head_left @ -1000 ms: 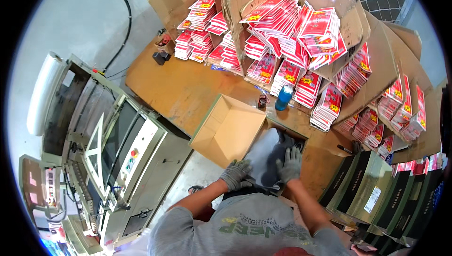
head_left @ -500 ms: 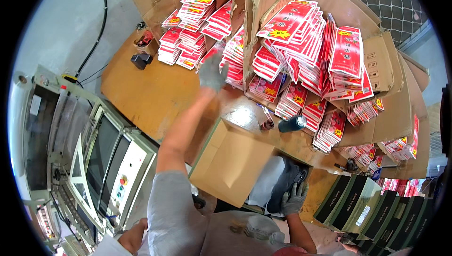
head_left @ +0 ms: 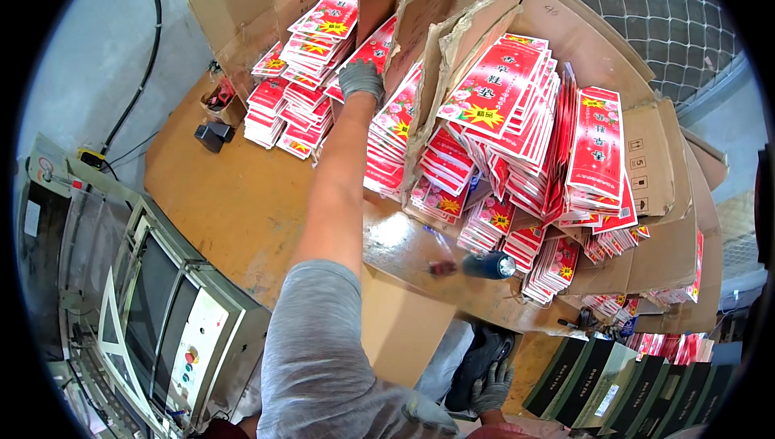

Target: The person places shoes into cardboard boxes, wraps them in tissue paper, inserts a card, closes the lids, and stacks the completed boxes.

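My left hand, in a grey glove, reaches far forward between cardboard dividers. Its fingers curl together over a red printed packet on a stack; the fingertips are partly hidden. My gloved right hand lies with fingers spread beside a dark shoe at the lower edge. Pale grey paper lies next to the shoe. To their left is the bare brown inside of an open box, partly covered by my left arm and sleeve.
Several red packet stacks fill the cardboard compartments. A dark bottle and a small reddish object stand on the wooden table. A machine with buttons is at left; dark green boxes line the lower right.
My left hand has moved forward onto the packets, and its spread fingers have curled. The view has shifted, so the open box sits lower. My right hand stays by the shoe.
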Available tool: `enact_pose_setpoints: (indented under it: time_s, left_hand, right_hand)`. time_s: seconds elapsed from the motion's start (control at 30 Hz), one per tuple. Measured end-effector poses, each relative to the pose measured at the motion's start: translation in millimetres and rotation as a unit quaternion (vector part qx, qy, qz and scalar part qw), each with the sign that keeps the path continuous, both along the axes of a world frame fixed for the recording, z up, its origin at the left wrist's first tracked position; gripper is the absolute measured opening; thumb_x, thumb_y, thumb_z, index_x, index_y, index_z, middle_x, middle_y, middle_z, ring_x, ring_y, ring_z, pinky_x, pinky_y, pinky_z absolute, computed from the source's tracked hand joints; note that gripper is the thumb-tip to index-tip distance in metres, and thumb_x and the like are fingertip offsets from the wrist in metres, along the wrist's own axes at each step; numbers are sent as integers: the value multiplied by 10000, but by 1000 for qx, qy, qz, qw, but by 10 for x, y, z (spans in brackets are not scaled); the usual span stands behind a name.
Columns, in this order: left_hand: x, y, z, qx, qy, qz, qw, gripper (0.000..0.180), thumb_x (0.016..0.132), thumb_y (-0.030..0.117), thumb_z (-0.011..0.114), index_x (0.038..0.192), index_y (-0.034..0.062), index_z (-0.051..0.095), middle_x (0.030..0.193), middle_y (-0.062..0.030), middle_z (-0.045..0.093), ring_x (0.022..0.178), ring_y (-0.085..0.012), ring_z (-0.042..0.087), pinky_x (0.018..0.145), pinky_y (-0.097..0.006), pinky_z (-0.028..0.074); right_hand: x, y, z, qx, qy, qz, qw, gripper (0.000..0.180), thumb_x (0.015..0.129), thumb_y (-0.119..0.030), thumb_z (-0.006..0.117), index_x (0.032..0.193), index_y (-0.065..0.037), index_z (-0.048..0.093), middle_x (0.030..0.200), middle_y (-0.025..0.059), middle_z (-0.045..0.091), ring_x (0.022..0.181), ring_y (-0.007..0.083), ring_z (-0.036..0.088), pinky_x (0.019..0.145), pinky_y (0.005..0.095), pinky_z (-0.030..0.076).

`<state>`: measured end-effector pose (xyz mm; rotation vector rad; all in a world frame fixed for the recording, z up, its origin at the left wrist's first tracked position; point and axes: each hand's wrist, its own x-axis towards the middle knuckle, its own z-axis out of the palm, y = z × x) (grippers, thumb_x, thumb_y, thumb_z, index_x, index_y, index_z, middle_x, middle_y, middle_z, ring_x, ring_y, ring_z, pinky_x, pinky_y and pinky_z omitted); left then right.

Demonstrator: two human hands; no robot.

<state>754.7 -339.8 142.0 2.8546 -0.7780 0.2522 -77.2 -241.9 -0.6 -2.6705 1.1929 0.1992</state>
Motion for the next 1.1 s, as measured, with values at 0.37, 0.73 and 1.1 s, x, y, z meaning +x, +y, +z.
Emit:
enact_pose_setpoints:
  time_s: [0.37, 0.73, 1.1]
  left_hand:
    - [214, 16, -57, -143, 13, 85, 986, 643, 819, 387, 736, 1345, 76, 538, 1437, -182, 516, 1320, -308, 512, 1064, -447, 446]
    - [339, -217, 240, -96, 172, 103, 975, 845, 727, 397, 734, 1437, 18, 477, 1473, -168, 504, 1373, -335, 477, 1114, -438, 404]
    - [840, -143, -84, -64, 107, 127, 984, 347, 931, 249, 592, 1231, 114, 701, 1290, -121, 663, 1219, -283, 608, 973, -433, 468]
  right_hand:
    - [-34, -83, -87, -53, -18, 30, 998, 740, 879, -438, 509, 1462, 7, 414, 1523, 339, 331, 1366, 600, 303, 1120, 644, 276]
    - [252, 89, 163, -37, -30, 31, 998, 740, 1001, -544, 321, 1509, -7, 368, 1500, 342, 364, 1378, 540, 344, 1134, 639, 251]
    - [149, -78, 66, -49, -19, 86, 995, 756, 1024, -546, 299, 1503, 38, 347, 1498, 321, 389, 1370, 495, 390, 1116, 626, 290]
